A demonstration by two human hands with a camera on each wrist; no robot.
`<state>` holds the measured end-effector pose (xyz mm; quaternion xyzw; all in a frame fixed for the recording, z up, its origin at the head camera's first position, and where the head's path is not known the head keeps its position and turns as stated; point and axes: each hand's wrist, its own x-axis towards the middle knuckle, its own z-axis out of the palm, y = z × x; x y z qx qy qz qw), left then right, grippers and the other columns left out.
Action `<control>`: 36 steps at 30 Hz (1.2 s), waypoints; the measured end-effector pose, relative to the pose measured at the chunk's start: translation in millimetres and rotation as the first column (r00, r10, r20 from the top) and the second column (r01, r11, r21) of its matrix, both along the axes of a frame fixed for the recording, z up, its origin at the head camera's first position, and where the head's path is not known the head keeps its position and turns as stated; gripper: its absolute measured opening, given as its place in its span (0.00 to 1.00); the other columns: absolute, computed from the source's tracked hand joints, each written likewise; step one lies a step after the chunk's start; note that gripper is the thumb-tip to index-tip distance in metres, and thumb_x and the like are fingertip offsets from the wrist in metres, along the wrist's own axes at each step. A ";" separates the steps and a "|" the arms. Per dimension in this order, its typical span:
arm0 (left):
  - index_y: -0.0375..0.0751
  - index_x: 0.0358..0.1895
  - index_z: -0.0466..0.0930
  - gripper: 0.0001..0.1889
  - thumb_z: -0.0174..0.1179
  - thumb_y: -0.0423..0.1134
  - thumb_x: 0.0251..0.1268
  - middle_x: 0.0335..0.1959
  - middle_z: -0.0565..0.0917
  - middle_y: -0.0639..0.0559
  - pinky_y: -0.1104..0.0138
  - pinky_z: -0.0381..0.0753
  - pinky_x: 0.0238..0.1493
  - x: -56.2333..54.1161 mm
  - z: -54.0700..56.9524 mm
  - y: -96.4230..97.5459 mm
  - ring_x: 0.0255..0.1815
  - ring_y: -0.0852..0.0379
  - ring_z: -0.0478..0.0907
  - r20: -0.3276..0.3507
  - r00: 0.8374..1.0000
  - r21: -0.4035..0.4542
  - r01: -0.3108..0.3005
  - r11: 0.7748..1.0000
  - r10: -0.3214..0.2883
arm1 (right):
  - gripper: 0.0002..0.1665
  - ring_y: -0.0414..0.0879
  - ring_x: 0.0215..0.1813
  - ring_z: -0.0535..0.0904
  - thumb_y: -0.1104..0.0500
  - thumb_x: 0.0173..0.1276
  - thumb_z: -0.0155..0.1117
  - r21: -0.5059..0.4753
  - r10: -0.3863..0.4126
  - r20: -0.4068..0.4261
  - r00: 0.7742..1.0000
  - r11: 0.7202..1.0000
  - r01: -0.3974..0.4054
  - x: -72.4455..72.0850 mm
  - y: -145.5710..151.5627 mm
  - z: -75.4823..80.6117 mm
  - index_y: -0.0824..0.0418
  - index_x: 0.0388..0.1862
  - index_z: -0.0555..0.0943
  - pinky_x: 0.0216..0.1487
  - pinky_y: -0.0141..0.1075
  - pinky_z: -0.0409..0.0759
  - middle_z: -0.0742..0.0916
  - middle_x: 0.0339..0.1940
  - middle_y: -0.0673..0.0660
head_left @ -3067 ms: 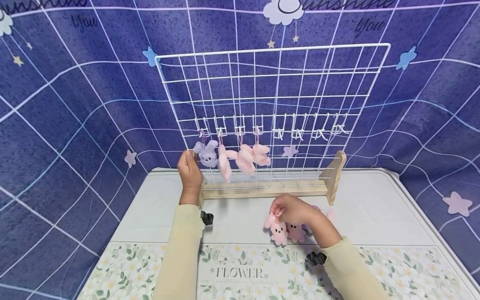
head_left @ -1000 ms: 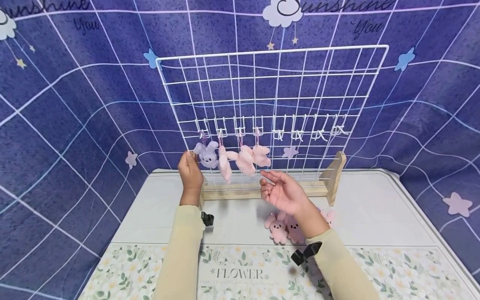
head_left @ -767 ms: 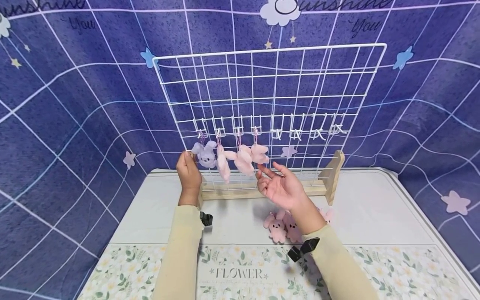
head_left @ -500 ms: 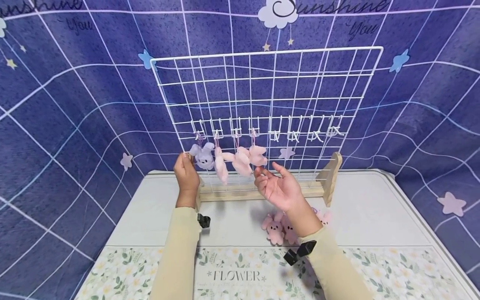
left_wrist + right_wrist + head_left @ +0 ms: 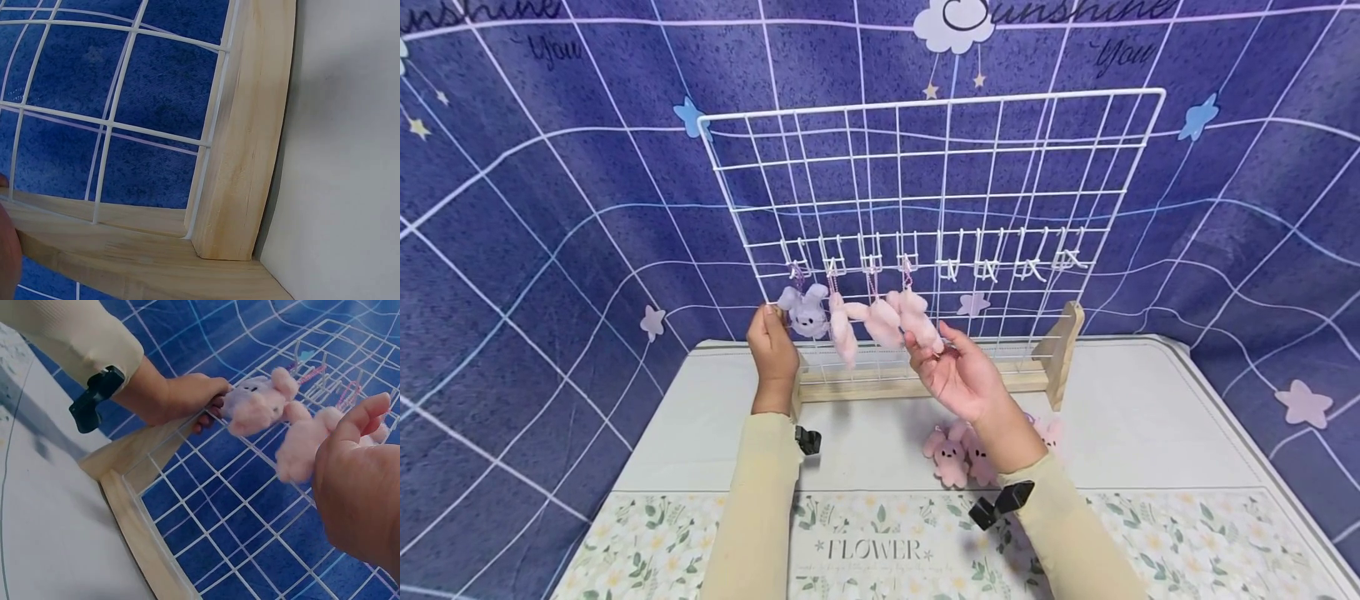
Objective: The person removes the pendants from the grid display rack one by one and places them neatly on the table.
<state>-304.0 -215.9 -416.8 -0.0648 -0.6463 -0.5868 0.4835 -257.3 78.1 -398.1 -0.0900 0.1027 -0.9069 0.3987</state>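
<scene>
My left hand (image 5: 773,354) grips the left wooden upright of the white wire grid rack (image 5: 1037,150). Fingers of my right hand (image 5: 958,375) are curled at the lower end of a pink plush bunny keychain (image 5: 914,312), the rightmost one hanging. Left of it on hooks hang two more pink plush bunnies (image 5: 880,321) and a lilac plush bunny (image 5: 807,312). The right wrist view shows the right hand (image 5: 362,481) beside the pink plush (image 5: 303,447). In the left wrist view only a bit of the hand (image 5: 7,250) shows, by the wooden base (image 5: 81,250).
Several bare white hooks (image 5: 988,267) continue along the grid to the right. More pink bunny keychains (image 5: 951,458) lie on the table in front of the rack, partly behind the right forearm. A floral mat (image 5: 865,533) covers the table's near part.
The right hand left the bunnies on the table and rose to the rightmost hanging one. That bunny has turned and its lower end now lies at the fingers. The left hand stays on the upright.
</scene>
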 end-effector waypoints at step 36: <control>0.31 0.24 0.62 0.19 0.41 0.28 0.82 0.21 0.65 0.61 0.77 0.61 0.31 4.4 4.5 2.7 0.24 0.71 0.62 0.020 0.999 0.001 -0.032 0.999 0.032 | 0.21 0.47 0.55 0.90 0.71 0.82 0.44 0.397 -0.181 -0.468 0.865 0.831 0.389 37.2 -1.2 24.8 0.54 0.66 0.70 0.53 0.35 0.89 0.88 0.54 0.55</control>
